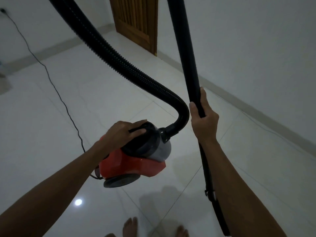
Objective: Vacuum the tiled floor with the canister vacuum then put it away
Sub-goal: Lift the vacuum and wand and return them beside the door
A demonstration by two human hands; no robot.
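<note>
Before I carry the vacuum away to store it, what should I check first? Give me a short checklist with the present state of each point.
1. Left hand grips the carry handle of the red canister vacuum: ok.
2. Right hand grips the black wand: ok.
3. Corrugated hose joined to the canister: ok.
4. Power cord unplugged: not ok, it runs to the wall socket.
5. Bare feet clear of the cord: ok.
6. Motor switched off: cannot tell.
</note>
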